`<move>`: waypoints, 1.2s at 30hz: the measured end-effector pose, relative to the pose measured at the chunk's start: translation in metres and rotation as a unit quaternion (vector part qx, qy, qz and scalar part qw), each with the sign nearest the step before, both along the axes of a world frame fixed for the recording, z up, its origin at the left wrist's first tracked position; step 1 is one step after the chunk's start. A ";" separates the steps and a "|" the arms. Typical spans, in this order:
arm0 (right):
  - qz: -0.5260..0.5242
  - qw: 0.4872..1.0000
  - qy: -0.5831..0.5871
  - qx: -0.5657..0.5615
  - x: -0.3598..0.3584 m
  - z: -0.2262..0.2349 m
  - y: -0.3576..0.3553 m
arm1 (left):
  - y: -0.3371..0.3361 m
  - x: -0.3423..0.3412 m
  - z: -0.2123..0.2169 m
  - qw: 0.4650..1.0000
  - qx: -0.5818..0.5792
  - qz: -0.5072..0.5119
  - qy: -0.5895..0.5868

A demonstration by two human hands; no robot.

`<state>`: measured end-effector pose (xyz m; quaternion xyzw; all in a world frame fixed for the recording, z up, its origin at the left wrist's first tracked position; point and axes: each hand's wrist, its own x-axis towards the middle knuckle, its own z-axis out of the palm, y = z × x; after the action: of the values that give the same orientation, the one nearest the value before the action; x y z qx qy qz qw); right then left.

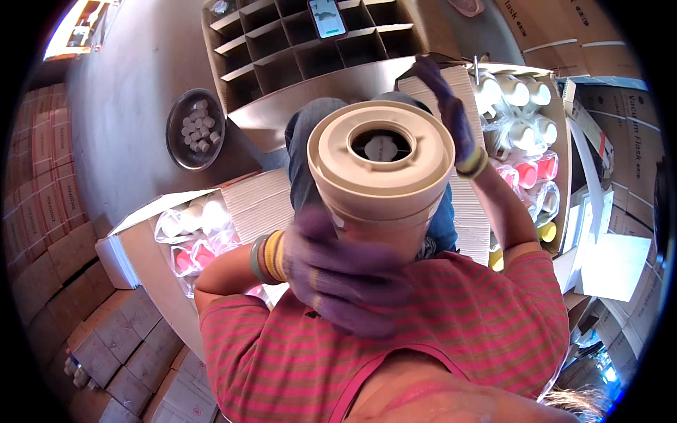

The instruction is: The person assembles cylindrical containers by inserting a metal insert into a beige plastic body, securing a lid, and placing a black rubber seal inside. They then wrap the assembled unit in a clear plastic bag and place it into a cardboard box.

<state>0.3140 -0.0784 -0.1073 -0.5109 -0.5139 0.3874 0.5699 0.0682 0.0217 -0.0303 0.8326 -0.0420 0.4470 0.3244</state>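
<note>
Got the cream, round, tapered plastic flask body (381,185) btw my thighs in blue denim jeans (302,134), top facing up at me; a pale round disc (381,149) shows down in its central hole. To handle it well, I'd say: legs snug on both sides so it can't roll, one palm per side, low on the wall, even push. Knit may slip on smooth plastic, so flat palms beat fingertips IMO, & no leaning on the rim b/c that could tip it.

Pose: L arm bent, elbow out wide; L hand (349,275), in a purple knit glove w/ yellow cuff, lies across the near side of the flask body, thumb up, fingers long & a bit spread, not curled round it. Blurred, so can't tell if it's pressing. R arm reaches up past the R side; R hand (455,116), same glove type, is edge-on just beside the rim, fingers straight, pointing away twd the brown cardboard divider box (303,93). No grip there that I can see; contact w/ the flask body unclear.
</note>
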 end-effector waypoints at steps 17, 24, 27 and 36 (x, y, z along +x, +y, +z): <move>0.045 0.919 -0.383 0.082 -0.017 0.050 0.129 | 0.123 0.024 -0.055 0.671 -0.728 0.039 -0.132; 0.100 0.989 -0.109 0.022 -0.018 0.000 0.190 | 0.150 0.041 -0.102 0.678 -0.701 0.123 -0.184; 0.204 0.969 -0.034 -0.136 -0.020 0.003 0.191 | 0.164 0.036 -0.118 0.708 -0.663 0.141 -0.197; 0.140 0.956 -0.225 -0.122 -0.036 -0.034 0.231 | 0.184 0.045 -0.133 0.698 -0.665 0.174 -0.200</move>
<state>0.2780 0.1527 -0.1417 -0.5734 -0.6441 0.3981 0.3126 0.1136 0.2058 -0.1636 0.2833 0.3485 0.5628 0.6939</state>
